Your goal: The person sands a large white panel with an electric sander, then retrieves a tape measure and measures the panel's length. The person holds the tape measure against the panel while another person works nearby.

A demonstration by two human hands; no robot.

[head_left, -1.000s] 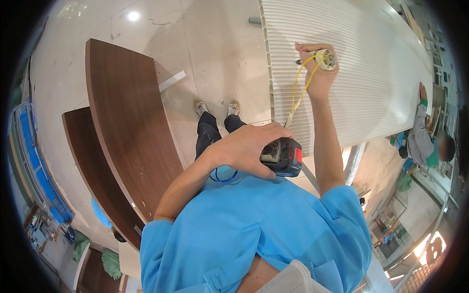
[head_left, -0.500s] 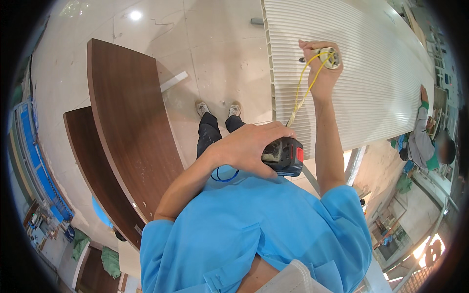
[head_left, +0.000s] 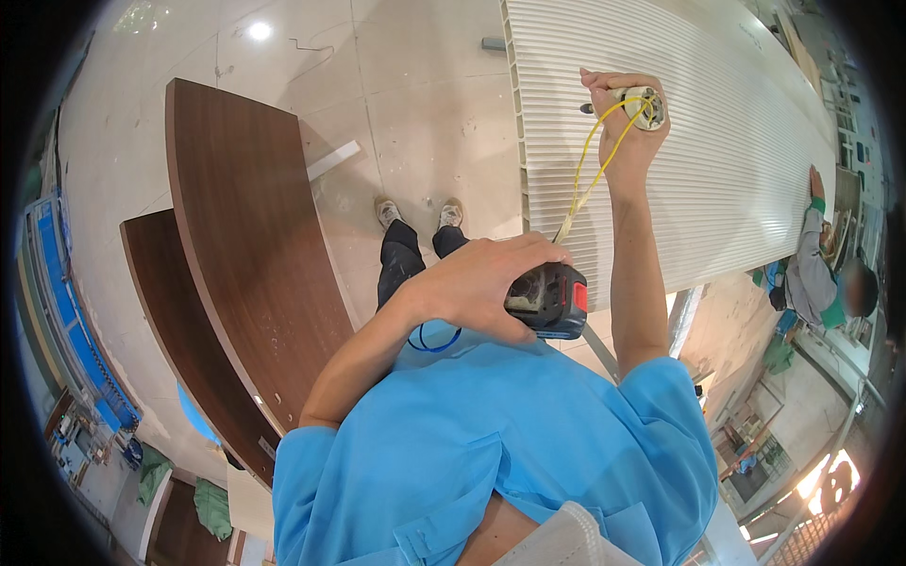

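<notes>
My left hand is closed round a black battery pack with a red button on its side, held close against my blue shirt. My right hand reaches forward over a white ribbed panel and grips a whitish, round-ended device with dark metal parts showing in its end. A short dark tip sticks out on its left side. Two yellow wires loop from this device back toward the left hand, merging into a pale wrapped lead. My fingers hide where that lead ends.
Two dark brown wooden boards stand at the left. A white strip lies on the tiled floor. At the far right, another person in grey and green rests a hand on the panel's edge. Metal legs show beneath the panel.
My right hand has moved slightly to the right with the whitish device, and the yellow wires have shifted with it. The left hand keeps its hold on the battery pack.
</notes>
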